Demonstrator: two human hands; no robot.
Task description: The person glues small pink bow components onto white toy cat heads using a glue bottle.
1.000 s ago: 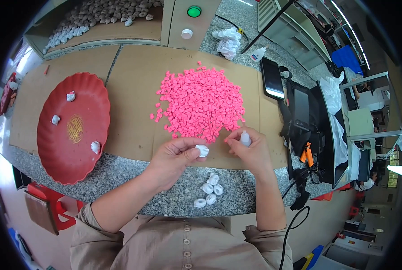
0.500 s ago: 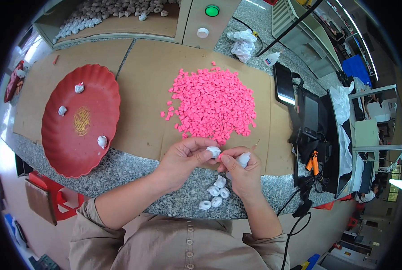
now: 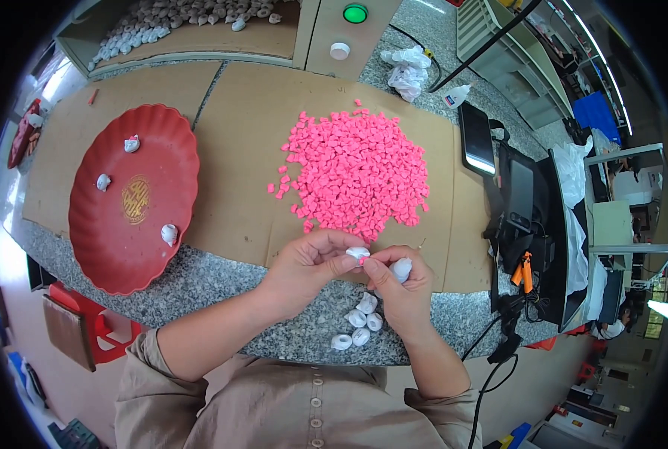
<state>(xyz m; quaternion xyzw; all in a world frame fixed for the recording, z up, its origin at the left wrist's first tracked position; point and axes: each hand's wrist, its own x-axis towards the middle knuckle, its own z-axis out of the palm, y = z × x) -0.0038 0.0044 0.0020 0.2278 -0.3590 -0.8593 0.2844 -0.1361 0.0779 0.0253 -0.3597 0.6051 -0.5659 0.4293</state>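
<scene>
Granite surface (image 3: 282, 337) | left grip (image 3: 298, 271) pinches white piece (image 3: 356, 252); right grip (image 3: 401, 292) pink bit (image 3: 362, 260), bottle (image 3: 402, 269) | I judge: attaching; next: steady pressure

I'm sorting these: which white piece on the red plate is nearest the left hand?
The lowest piece, by the plate's right rim; the top one and middle one lie farther left.

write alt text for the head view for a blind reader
A person's left hand holds a small white piece while the right hand, gripping a white bottle, holds a tiny pink piece to it. Beyond lies a heap of pink pieces on cardboard, with a red scalloped plate at left bearing three white pieces.
</scene>
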